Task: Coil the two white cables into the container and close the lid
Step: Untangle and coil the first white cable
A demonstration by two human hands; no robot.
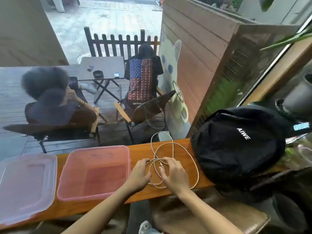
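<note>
White cables (pixel 185 152) lie in loose overlapping loops on the narrow wooden counter (pixel 140 149). My left hand (pixel 139 173) pinches a strand at the loops' left side. On the right side, my right hand (pixel 173 173) holds strands where they cross. I cannot tell the two cables apart in the tangle. Left of my hands stands a pink translucent container (pixel 67 169), open and with nothing inside. Its translucent lid (pixel 25 186) lies flat at the counter's far left, overhanging the near edge.
A black backpack (pixel 236 146) fills the counter just right of the cables. A window runs directly behind the counter; through it two people sit on chairs at a folding table. A brown seat (pixel 211 215) is below the counter's near edge.
</note>
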